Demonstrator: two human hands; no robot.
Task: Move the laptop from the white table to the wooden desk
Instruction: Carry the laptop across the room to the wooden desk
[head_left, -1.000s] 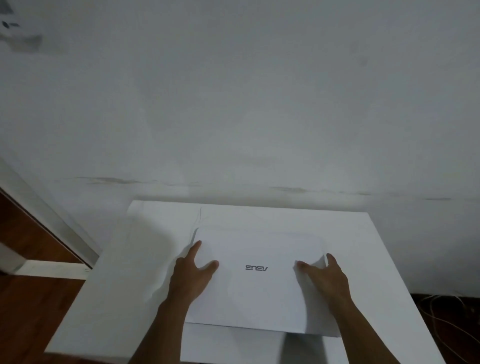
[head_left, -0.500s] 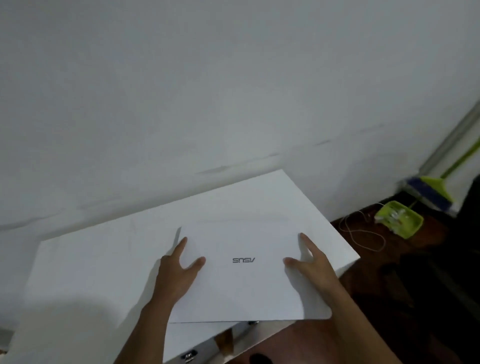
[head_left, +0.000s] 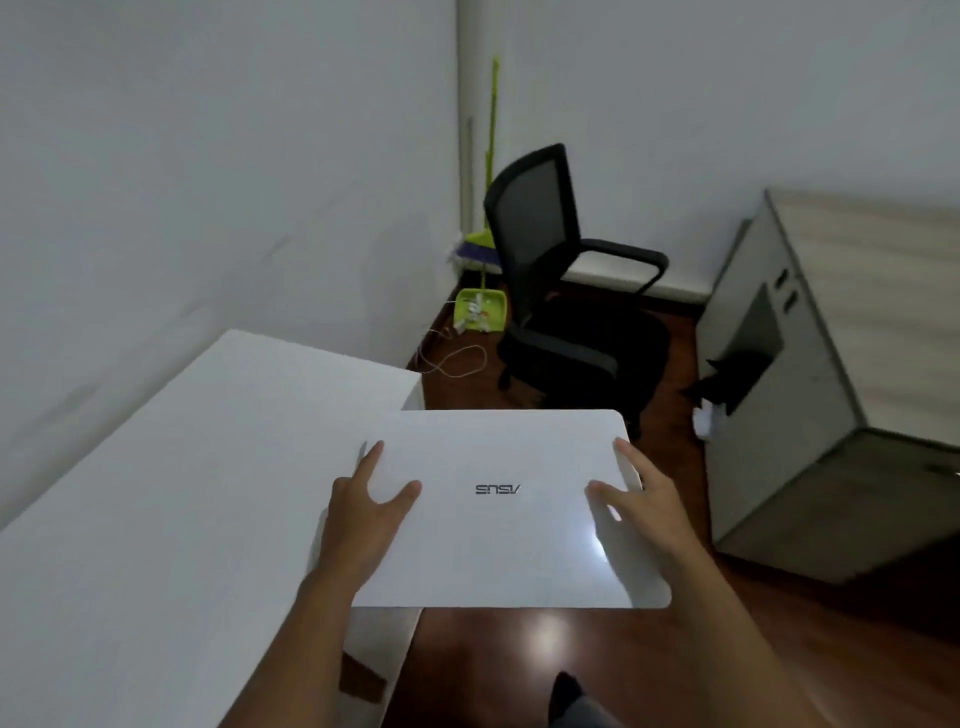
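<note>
The closed white laptop, logo facing away from me, is held level in the air past the right edge of the white table, above the dark wood floor. My left hand grips its left edge with the thumb on the lid. Its right edge is gripped the same way by my right hand. The wooden desk, light-grained on top with a grey drawer side, stands at the far right.
A black mesh office chair stands on the floor between the table and the desk. A green broom and dustpan lean in the corner, with a loose cable on the floor. Crumpled paper lies beside the desk.
Both hands lifted the laptop off the white table and carried it to the right, clear of the table's edge. My view swung right, bringing the chair and wooden desk into sight.
</note>
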